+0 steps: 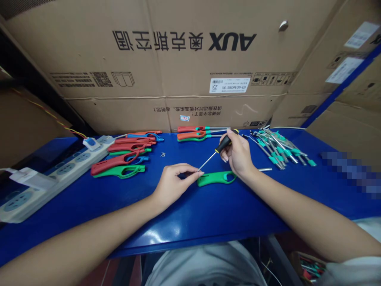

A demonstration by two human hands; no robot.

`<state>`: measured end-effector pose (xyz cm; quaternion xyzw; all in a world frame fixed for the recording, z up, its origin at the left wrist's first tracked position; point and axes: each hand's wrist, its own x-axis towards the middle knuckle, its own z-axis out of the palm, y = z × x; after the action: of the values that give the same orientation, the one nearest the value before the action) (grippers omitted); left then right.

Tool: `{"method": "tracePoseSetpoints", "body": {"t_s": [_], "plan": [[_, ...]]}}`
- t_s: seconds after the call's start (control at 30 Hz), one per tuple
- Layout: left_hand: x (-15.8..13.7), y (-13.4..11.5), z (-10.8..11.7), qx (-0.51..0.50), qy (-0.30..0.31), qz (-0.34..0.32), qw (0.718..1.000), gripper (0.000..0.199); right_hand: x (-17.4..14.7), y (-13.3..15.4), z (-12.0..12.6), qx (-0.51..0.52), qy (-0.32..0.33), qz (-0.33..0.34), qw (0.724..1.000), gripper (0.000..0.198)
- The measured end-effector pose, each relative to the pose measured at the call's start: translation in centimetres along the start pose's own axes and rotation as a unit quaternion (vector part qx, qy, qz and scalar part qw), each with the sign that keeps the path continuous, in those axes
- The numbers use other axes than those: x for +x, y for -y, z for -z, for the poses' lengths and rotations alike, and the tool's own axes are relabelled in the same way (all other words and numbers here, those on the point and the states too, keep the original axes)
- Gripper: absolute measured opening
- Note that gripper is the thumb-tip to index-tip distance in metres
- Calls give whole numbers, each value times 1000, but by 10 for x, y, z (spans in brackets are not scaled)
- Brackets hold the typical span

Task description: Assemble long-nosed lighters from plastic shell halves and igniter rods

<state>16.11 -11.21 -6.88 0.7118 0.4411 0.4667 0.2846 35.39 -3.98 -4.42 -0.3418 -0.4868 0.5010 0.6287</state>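
My right hand (240, 155) is closed around the black and yellow handle of a screwdriver (224, 143), whose thin shaft slants down to the left. At the shaft's tip, the thumb and fingers of my left hand (172, 183) are pinched together; anything small between them is hidden. Just below and to the right lies a green lighter (212, 178) on the blue table, handle to the left. Its metal tube comes out past my right wrist, which covers its middle. A few tiny metal pieces, perhaps screws (162, 154), rest beyond my left hand.
Several red, green, blue and orange lighter handles (119, 161) are piled at left, beside a white power strip (65, 169). Lighters with metal tubes (193, 135) lie at the back. Metal tubes with green ends (278, 147) are heaped at right. A cardboard sheet (166, 79) stands behind.
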Motion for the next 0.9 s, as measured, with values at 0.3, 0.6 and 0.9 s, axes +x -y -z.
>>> {"method": "tracePoseSetpoints", "body": {"t_s": [0.3, 0.6, 0.9], "plan": [[-2, 1, 0, 28, 41, -2, 999, 17, 0, 14, 7, -63, 90, 79, 991, 44], [-9, -4, -3, 65, 146, -28, 987, 18, -10, 38, 5, -85, 336, -16, 938, 34], [-9, 1, -4, 85, 154, -12, 984, 18, -23, 35, 3, -250, 184, 174, 934, 45]]}}
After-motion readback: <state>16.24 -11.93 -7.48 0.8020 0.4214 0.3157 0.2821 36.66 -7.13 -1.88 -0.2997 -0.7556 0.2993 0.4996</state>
